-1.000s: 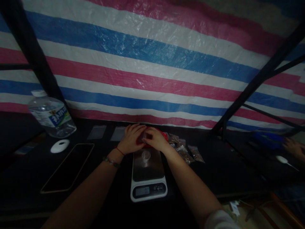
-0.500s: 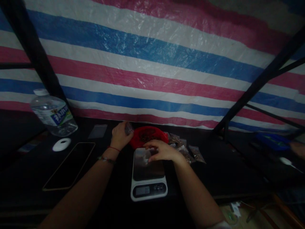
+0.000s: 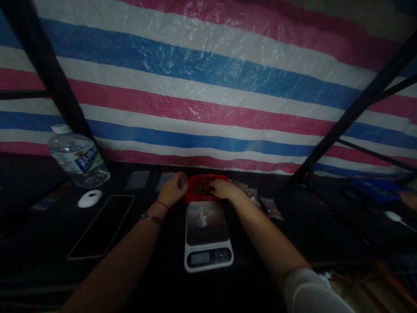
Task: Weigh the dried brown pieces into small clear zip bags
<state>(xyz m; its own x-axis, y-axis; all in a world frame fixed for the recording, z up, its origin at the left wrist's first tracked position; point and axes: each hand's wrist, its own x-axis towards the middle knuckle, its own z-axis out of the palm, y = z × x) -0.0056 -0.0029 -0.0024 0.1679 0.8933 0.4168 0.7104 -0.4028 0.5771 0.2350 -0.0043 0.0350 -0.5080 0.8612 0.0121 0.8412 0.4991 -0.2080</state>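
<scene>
A small, clear plastic item [image 3: 183, 181], possibly a bag or cup, is held in the curled fingers of the left hand [image 3: 172, 191], beside a shallow red bowl [image 3: 190, 197]. Small, brown, loose pieces [image 3: 200, 188] are contained in the bowl, and the bent fingertips of the right hand [image 3: 223, 189] are dipped among them; whether any are pinched cannot be told. The pieces are judged light, dry and prone to scatter, best taken in small pinches from the heap's middle. The plastic is judged thin, slippery and easily crushed, best held lightly near its rim. A flat, white-framed digital scale [image 3: 208, 237] is placed just in front of the bowl.
</scene>
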